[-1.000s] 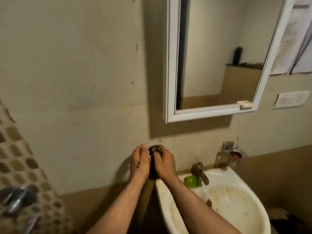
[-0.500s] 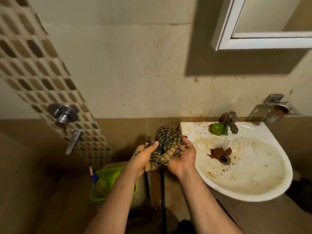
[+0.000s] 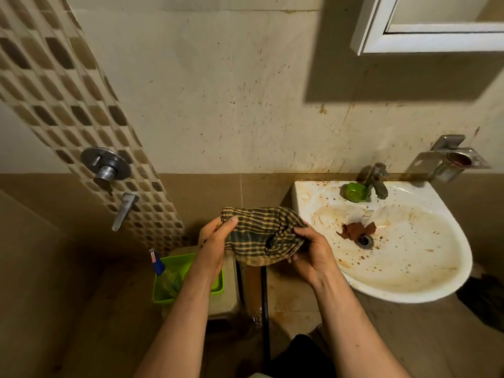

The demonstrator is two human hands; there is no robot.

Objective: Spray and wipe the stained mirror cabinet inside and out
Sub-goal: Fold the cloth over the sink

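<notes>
A checked green-and-tan cloth (image 3: 259, 230) is stretched between both hands, just left of the sink. My left hand (image 3: 215, 238) pinches its left end with thumb on top. My right hand (image 3: 311, 246) grips its right end. The white mirror cabinet (image 3: 425, 42) shows only its lower left corner at the top right, well above the hands. A spray bottle with a blue top (image 3: 159, 268) stands in a green tub (image 3: 163, 293) below my left forearm.
The stained white sink (image 3: 409, 268) sits at right, with a tap (image 3: 377, 180), a green cup (image 3: 354, 190) and brown debris by the drain (image 3: 364, 240). A metal holder (image 3: 452, 159) is on the wall. Shower valve and lever (image 3: 107, 167) at left. A stool (image 3: 226, 293) carries the tub.
The view has tilted down from the mirror cabinet to the sink. The bunched cloth has been spread out wide between the two hands.
</notes>
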